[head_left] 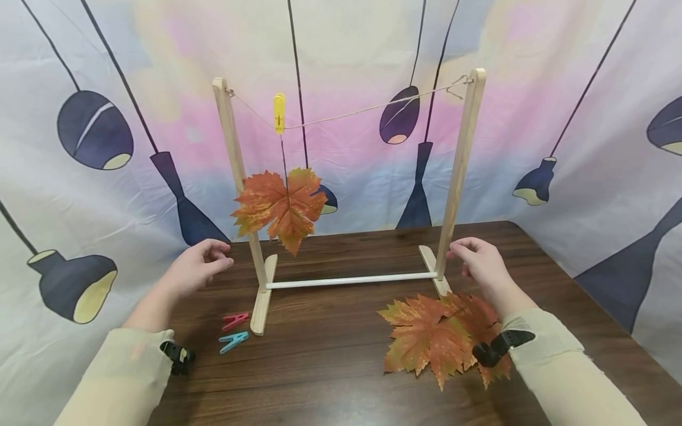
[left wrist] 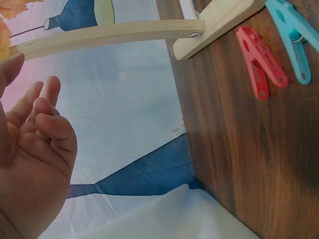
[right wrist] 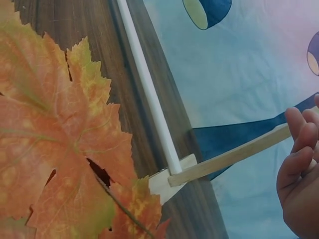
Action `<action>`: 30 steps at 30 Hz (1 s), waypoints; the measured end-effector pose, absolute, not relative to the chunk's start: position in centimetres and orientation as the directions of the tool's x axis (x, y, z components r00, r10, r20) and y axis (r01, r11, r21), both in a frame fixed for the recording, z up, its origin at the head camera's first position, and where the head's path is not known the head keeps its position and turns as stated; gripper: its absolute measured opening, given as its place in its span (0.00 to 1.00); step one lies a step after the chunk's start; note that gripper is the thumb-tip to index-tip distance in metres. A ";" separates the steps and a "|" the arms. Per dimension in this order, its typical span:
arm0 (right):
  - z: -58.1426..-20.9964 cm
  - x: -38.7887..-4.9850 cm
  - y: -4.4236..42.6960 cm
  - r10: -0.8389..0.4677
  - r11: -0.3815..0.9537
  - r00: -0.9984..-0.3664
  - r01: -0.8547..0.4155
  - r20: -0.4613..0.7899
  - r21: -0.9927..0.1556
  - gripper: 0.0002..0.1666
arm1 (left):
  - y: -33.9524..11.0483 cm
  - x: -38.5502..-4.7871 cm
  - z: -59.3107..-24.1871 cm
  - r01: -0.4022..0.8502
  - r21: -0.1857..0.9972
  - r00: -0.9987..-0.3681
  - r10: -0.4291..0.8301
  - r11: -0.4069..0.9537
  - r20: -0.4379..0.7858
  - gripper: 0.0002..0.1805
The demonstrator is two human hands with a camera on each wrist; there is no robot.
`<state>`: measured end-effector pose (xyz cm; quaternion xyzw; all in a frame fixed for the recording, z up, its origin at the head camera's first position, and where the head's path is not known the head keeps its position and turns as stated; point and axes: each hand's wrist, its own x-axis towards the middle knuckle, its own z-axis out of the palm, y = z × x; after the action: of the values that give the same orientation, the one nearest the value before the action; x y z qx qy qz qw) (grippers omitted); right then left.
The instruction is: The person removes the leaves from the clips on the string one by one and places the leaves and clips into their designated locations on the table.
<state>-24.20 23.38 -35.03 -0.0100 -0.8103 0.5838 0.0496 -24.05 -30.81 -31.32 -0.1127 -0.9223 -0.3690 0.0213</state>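
A wooden stand (head_left: 461, 171) with two posts has a string (head_left: 351, 113) tied between them. From a yellow clothespin (head_left: 279, 113) on the string, an orange artificial maple leaf (head_left: 285, 204) hangs by its stem near the left post. My left hand (head_left: 196, 267) is held left of that post, fingers loosely bent around nothing. Beside the right post is my right hand (head_left: 482, 265), its fingers loosely bent too; whether the fingertips touch the wood I cannot tell. More orange leaves (head_left: 426, 337) lie overlapping on the table below my right hand, partly hidden by the wrist camera.
Red (head_left: 235, 321) and blue (head_left: 233, 341) clothespins lie on the dark wooden table (head_left: 319, 367), left of the stand's left foot. A white rod (head_left: 351, 280) joins the posts low down. A cloth backdrop (head_left: 341, 53) with printed lamps hangs close behind.
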 end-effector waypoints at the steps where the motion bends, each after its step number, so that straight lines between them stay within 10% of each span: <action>1: -34.9 -24.2 23.3 0.070 0.318 -0.995 -0.044 0.070 -0.947 0.25 | -30.8 -24.1 -31.2 0.222 0.681 -0.974 0.191 0.698 0.121 0.26; 30: -32.9 -25.8 20.2 -0.032 0.357 -0.997 -0.084 0.077 -0.930 0.23 | -30.5 -23.6 -29.7 0.227 0.672 -0.974 0.150 0.705 0.172 0.26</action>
<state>-25.80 20.23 -32.94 0.0351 -0.8233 0.5661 0.0227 -23.59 -30.46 -29.69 -0.1024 -0.9217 -0.3705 0.0522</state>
